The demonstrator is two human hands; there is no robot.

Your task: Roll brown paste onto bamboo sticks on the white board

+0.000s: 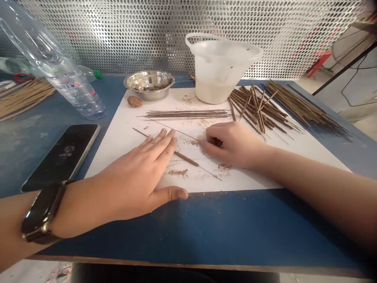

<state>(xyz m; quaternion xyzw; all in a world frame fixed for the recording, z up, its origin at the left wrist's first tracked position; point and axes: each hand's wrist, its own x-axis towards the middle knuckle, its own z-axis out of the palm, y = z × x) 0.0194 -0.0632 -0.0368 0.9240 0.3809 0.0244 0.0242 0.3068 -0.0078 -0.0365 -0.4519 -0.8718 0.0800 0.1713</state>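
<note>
My left hand [141, 173] lies flat and open on a white board [123, 133], fingers stretched over a thin stick partly coated with brown paste [185, 158]. My right hand [231, 143] is curled closed on the board just right of it, fingertips pinched at a thin bare stick [188, 136]; some brown material shows inside the fingers. Brown crumbs [178, 172] lie scattered between the hands. A black watch [41, 214] sits on my left wrist.
A row of thin sticks [188, 114] lies behind the hands. Coated sticks [259, 108] pile at right. A white plastic tub [220, 67], steel bowl [149, 83], brown lump [134, 101], water bottle [64, 74] and phone [63, 155] stand around the board. A perforated metal screen backs the blue table.
</note>
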